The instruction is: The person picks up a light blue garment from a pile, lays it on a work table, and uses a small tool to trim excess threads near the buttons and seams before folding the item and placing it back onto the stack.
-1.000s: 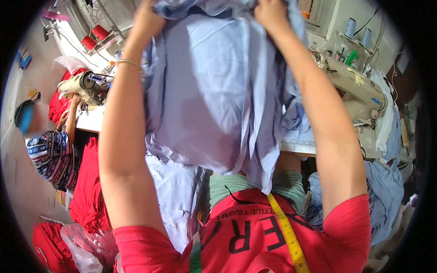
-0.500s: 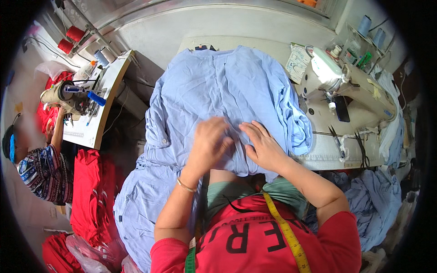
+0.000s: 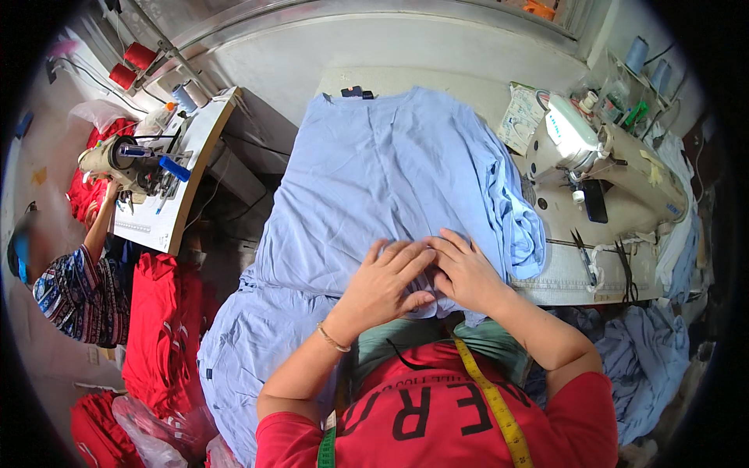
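Note:
A light blue shirt (image 3: 374, 171) is spread over the sewing table, its collar end at the far side and its hem hanging over the near edge. My left hand (image 3: 388, 282) rests on the cloth near the hem, fingers stretched out and pointing right. Beside it, fingertips almost meeting, my right hand (image 3: 466, 273) lies on the same cloth with its fingers extended. Neither hand grips anything that I can see. Bunched folds of the shirt lie along its right side. A dark label shows at the neck.
At the right stands a sewing machine (image 3: 597, 148), with a phone (image 3: 595, 201), thread snips (image 3: 583, 256) and black scissors (image 3: 626, 269) near it. More blue cloth (image 3: 261, 355) hangs at my left. Farther left, a co-worker sits at another machine (image 3: 117, 165) beside red garments (image 3: 156, 327).
The buttoned sleeve on the shirt's left side no longer shows, and the front lies smoother. My left hand has moved right and nearer to me, closer to my right hand.

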`<state>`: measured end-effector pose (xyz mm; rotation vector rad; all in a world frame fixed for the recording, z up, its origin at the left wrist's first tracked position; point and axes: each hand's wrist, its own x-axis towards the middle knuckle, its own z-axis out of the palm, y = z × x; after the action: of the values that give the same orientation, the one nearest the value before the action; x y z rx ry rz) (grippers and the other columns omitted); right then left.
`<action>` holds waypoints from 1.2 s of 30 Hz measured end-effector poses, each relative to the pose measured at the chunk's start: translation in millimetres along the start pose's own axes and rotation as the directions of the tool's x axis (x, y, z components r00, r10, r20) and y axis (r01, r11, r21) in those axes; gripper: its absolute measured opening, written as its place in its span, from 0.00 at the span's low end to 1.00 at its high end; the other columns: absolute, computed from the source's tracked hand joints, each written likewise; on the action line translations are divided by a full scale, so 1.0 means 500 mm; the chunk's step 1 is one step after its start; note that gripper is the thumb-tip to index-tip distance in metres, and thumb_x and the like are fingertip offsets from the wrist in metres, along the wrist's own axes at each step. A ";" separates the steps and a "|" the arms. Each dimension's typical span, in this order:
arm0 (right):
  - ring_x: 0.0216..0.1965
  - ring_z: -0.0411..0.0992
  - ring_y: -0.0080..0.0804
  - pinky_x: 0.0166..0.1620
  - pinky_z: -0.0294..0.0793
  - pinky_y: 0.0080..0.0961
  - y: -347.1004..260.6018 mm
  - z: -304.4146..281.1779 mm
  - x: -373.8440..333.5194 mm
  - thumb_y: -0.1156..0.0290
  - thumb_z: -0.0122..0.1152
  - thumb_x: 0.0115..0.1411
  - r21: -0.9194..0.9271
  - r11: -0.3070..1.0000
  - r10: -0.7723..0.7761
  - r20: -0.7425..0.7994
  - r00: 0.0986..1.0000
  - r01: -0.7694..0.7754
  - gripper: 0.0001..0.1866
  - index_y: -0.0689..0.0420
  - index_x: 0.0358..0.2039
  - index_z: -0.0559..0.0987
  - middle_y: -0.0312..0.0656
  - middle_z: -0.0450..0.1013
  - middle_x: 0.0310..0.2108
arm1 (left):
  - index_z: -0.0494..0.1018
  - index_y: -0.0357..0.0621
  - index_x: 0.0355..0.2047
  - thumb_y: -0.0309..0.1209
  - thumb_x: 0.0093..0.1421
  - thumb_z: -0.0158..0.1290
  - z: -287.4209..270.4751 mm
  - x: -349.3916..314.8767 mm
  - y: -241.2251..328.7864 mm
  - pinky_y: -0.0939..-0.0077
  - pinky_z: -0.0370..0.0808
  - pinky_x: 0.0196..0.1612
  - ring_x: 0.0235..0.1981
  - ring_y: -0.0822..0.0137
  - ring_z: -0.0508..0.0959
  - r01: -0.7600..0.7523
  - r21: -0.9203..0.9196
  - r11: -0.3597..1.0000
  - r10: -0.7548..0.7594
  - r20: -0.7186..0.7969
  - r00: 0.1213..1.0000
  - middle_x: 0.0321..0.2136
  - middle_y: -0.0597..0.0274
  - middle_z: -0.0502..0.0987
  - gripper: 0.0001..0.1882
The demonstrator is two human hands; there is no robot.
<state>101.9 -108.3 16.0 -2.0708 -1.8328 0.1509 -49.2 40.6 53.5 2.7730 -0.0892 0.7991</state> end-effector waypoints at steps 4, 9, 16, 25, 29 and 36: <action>0.59 0.56 0.47 0.54 0.61 0.48 -0.015 -0.013 -0.022 0.67 0.52 0.55 0.036 0.999 -0.007 -0.024 1.000 0.008 0.18 0.58 0.47 0.71 0.40 0.62 0.56 | 0.71 0.42 0.41 0.44 0.51 0.56 0.020 -0.033 -0.001 0.67 0.65 0.44 0.41 0.61 0.69 0.098 -0.047 0.994 -0.092 0.116 0.989 0.40 0.60 0.71 0.22; 0.59 0.57 0.45 0.54 0.61 0.49 -0.042 -0.027 -0.062 0.66 0.52 0.56 -0.102 0.995 -0.006 -0.006 1.000 0.005 0.18 0.56 0.47 0.71 0.41 0.64 0.53 | 0.72 0.42 0.38 0.38 0.49 0.60 0.001 -0.072 0.033 0.66 0.65 0.42 0.39 0.60 0.69 0.104 -0.068 0.992 -0.099 0.070 0.993 0.37 0.60 0.71 0.19; 0.48 0.67 0.50 0.48 0.69 0.38 0.038 -0.050 -0.074 0.69 0.54 0.57 0.343 0.903 0.356 -0.258 0.898 -0.259 0.18 0.60 0.47 0.70 0.49 0.67 0.48 | 0.72 0.42 0.32 0.28 0.54 0.56 0.043 -0.244 -0.063 0.71 0.65 0.42 0.35 0.63 0.69 0.594 -0.267 0.759 -0.644 -0.438 0.626 0.33 0.60 0.72 0.07; 0.41 0.71 0.50 0.41 0.70 0.41 0.119 -0.060 0.030 0.59 0.60 0.54 -0.044 0.765 0.597 -0.325 0.734 -0.642 0.21 0.61 0.42 0.71 0.50 0.68 0.42 | 0.54 0.44 0.62 0.58 0.61 0.42 0.095 -0.384 -0.225 0.69 0.53 0.61 0.61 0.67 0.59 -0.008 -0.988 -0.157 -0.949 0.148 0.280 0.61 0.61 0.59 0.39; 0.40 0.71 0.44 0.40 0.69 0.33 0.155 -0.089 0.057 0.67 0.62 0.50 0.142 0.763 0.639 -0.026 0.769 -0.630 0.14 0.62 0.33 0.71 0.45 0.72 0.34 | 0.61 0.41 0.57 0.57 0.61 0.43 0.072 -0.375 -0.210 0.70 0.65 0.53 0.53 0.66 0.68 0.067 -0.979 -0.191 -0.960 0.201 0.196 0.54 0.60 0.68 0.35; 0.43 0.70 0.27 0.49 0.68 0.26 0.202 -0.078 0.037 0.70 0.64 0.51 0.965 -0.039 0.629 0.226 0.744 -0.260 0.18 0.60 0.43 0.73 0.40 0.73 0.41 | 0.68 0.37 0.49 0.46 0.61 0.51 -0.011 -0.412 -0.198 0.72 0.73 0.44 0.41 0.67 0.76 0.279 -0.948 -0.154 -0.951 0.219 0.218 0.44 0.59 0.75 0.25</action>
<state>211.9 -106.7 20.6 -1.3511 -0.3135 0.9203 -213.8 135.5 -73.7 0.8884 0.8574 0.8144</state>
